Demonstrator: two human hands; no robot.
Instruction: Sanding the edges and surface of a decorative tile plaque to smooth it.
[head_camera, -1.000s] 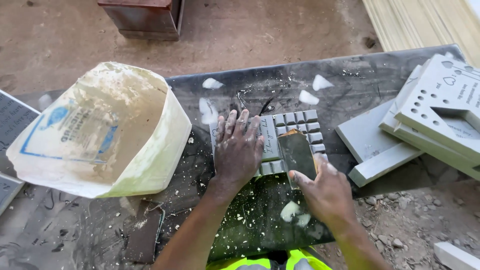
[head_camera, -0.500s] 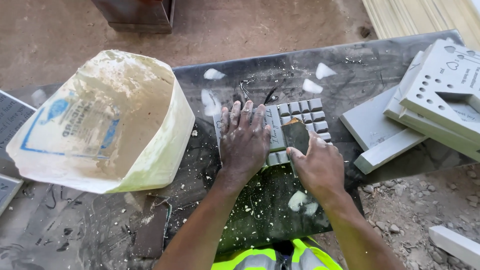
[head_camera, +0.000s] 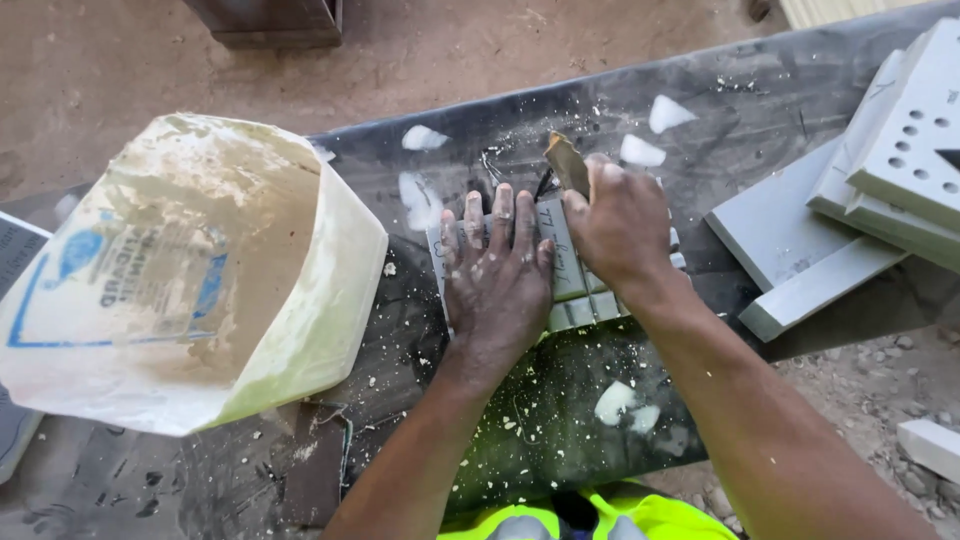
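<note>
A small grey ribbed tile piece (head_camera: 575, 285) lies on a dark, plaster-spattered board (head_camera: 560, 440). My left hand (head_camera: 497, 280) presses flat on its left half, fingers spread. My right hand (head_camera: 618, 225) is closed around a brown flat blade tool (head_camera: 566, 162), held at the far edge of the tile piece with the blade tip pointing away from me. White plaster blobs (head_camera: 625, 405) lie on the board near me.
A cut-open white plastic jerrycan (head_camera: 200, 270) smeared with plaster lies on its side at the left. Stacked grey perforated slabs (head_camera: 880, 170) sit at the right. More white blobs (head_camera: 668, 112) dot the far board. Brown dirt ground lies beyond.
My right hand has moved with the blade from the near side of the tile piece up to its far edge. My left hand stays pressed on the piece.
</note>
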